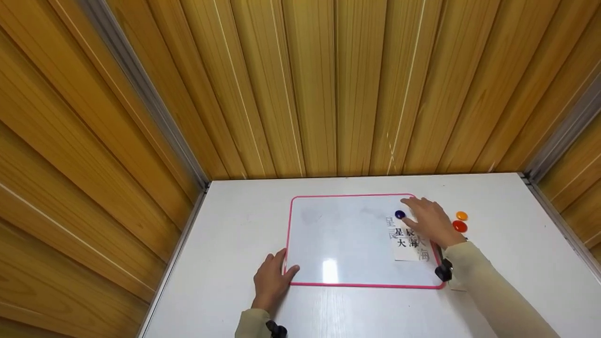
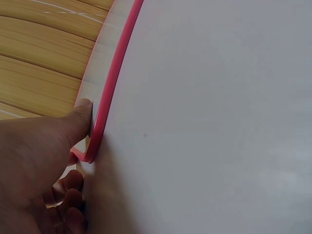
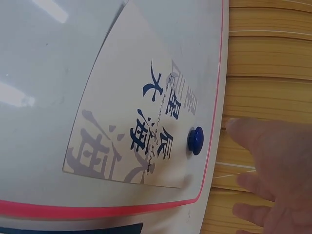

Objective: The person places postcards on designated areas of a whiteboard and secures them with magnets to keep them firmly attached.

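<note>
A whiteboard (image 1: 342,234) with a pink-red frame lies on the white table. Near its right side is a pale card (image 3: 112,78) printed with dark and grey Chinese characters. A round blue magnet (image 3: 196,140) sits at the card's upper edge. My left hand (image 1: 271,278) grips the board's lower left corner, with its thumb on the frame (image 2: 113,78) and the other fingers at the side. Over the board's upper right part, my right hand (image 1: 428,219) is spread beside the magnet. In the right wrist view, a gap shows between this hand (image 3: 278,165) and the magnet.
An orange magnet (image 1: 462,215) and a red magnet (image 1: 459,226) lie on the table right of the board. Partly hidden under the right forearm is another pale piece (image 1: 458,285). Wood-look panels (image 1: 310,94) stand behind the table.
</note>
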The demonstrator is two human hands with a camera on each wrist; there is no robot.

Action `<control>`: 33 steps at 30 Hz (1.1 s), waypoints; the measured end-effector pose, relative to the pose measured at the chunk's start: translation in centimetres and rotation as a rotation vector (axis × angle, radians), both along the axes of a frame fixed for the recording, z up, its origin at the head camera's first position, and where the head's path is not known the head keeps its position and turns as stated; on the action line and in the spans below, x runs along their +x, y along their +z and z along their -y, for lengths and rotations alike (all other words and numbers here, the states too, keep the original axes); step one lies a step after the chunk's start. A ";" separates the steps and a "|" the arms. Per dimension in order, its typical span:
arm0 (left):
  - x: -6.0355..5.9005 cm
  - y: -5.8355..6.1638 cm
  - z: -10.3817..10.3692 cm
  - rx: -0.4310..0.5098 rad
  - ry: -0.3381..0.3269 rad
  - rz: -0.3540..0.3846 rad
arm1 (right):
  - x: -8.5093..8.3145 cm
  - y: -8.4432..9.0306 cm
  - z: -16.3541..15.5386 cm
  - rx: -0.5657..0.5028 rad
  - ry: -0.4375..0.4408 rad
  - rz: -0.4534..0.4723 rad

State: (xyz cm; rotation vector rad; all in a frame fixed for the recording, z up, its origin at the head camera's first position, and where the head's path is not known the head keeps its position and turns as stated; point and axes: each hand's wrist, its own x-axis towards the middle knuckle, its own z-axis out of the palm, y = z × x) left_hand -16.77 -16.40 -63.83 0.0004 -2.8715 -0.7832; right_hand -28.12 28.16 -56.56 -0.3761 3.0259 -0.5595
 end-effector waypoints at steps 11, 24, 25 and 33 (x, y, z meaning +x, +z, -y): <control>0.2 -0.1 0.1 -0.005 -0.014 -0.024 | 1.3 0.4 -0.8 0.035 -0.001 -0.054; 0.1 0.1 0.1 0.013 -0.011 -0.010 | 3.4 1.2 -2.5 0.013 -0.010 -0.096; 0.2 0.1 0.1 0.013 -0.011 -0.011 | 3.6 1.2 -2.6 0.012 -0.011 -0.107; 0.2 -0.1 0.2 0.020 -0.011 -0.035 | 5.1 1.4 -3.9 -0.010 -0.026 -0.109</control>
